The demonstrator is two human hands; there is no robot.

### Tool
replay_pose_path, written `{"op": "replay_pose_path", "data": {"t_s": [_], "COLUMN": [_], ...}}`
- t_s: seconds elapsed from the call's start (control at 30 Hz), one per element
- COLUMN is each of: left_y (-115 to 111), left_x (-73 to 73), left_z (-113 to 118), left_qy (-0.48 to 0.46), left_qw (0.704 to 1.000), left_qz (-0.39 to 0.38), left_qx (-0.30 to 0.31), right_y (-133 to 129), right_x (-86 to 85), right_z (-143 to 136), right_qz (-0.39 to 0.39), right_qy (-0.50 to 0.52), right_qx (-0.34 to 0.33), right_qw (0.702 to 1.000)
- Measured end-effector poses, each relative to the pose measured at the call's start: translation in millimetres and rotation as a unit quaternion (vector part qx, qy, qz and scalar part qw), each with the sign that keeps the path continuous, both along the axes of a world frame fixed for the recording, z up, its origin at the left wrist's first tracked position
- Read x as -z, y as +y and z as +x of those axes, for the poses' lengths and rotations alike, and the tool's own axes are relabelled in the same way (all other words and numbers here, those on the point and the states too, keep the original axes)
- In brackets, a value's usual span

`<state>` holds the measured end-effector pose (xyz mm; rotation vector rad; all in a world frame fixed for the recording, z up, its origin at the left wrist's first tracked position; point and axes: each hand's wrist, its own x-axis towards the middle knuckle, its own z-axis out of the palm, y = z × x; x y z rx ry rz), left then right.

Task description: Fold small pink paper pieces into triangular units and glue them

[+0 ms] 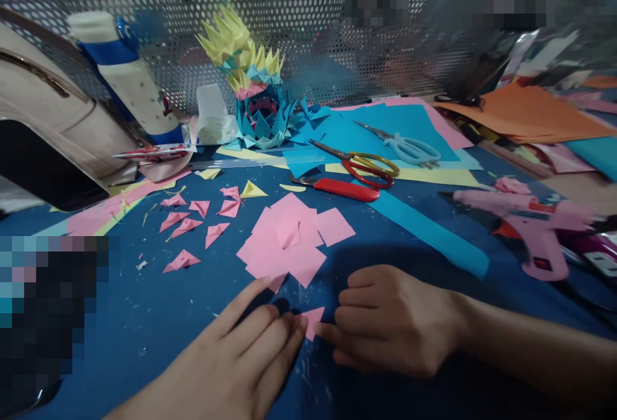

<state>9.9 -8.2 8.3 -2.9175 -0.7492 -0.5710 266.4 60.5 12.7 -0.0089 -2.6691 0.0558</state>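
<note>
The pile of pink paper squares (282, 243) lies on the blue desk (120, 343), and a small folded pink paper (315, 321) lies just in front of it, between the two hands. The left hand (245, 352), front-left of the pile, has its bent fingers and thumb at the folded paper's left corner, one finger stretched to the pile's near edge; pinching or pressing, I cannot tell. The right hand (395, 320), front-right of the pile, is curled, one digit at the folded paper's right edge; its grip cannot be made out. Folded pink pieces (187, 227) sit left of the pile. Right of it, beyond a pink glue gun (535, 211), a purple object (588, 249) bears a pale patch too blurred to read; behind-left, a white-and-blue bottle (128, 79) carries small unreadable marks.
</note>
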Motion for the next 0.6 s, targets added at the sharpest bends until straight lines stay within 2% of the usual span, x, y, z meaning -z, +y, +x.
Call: {"op": "replay_pose_path", "data": {"t_s": [0.13,0.27,0.33,0.47,0.6], "left_y": [1,5,8,13,15], "left_x": [6.4,1.2,-0.8,1.0,0.8], "left_z": [4,4,3,1,4], "left_qy": [-0.041,-0.016,-0.024,-0.058,-0.099], "left_qw": [0.999,1.0,0.999,0.994,0.975], "left_qz": [-0.007,-0.016,-0.035,-0.09,-0.194], "left_qx": [-0.017,-0.014,-0.013,-0.018,-0.031], "right_y": [3,4,3,0,3], "right_x": [1.2,2.1,2.0,3.0,5.8], "right_z": [0,0,0,-1,0], "right_qz": [-0.027,-0.047,-0.061,-0.116,-0.181], "right_qy": [0.005,0.002,-0.016,-0.046,-0.01], "right_qx": [0.002,0.001,0.023,0.075,0.059], "right_qw": [1.0,0.999,0.998,0.989,0.982]}}
